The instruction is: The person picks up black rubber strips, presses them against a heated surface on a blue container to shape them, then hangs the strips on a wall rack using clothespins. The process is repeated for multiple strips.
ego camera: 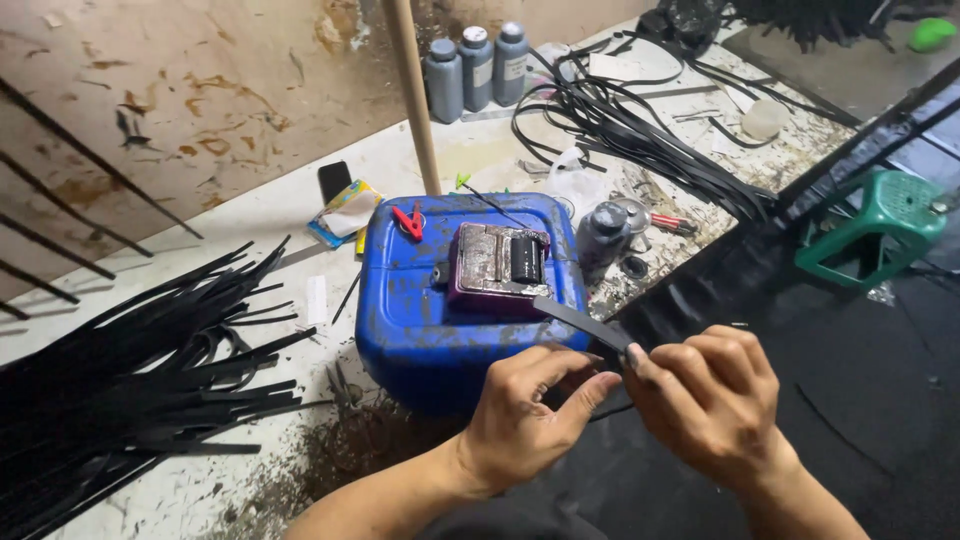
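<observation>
My grip is closed on a black strip (583, 325): my left hand (525, 415) pinches its near end between thumb and forefinger, and my right hand (712, 400) clamps it just beside, fingertips of both hands nearly touching. The strip sticks out up and to the left from between my hands, its free end reaching over the edge of a blue jug (440, 320) lying flat on the desk (300, 170).

On top of the jug sits a small purple-edged metal block (498, 264), and a red clip (408, 221) lies near its far left corner. Behind the jug a flat yellow-and-blue packet (345, 212) lies beside a black phone (334, 180). At the back of the desk three grey bottles (476, 68) with pale labels stand in a row, touching. A fourth grey bottle (603, 236) stands just right of the jug. A heap of black strips (130, 380) covers the left of the desk; more loop behind the jug to the right (640, 125). A green stool (880, 225) stands on the floor at right.
</observation>
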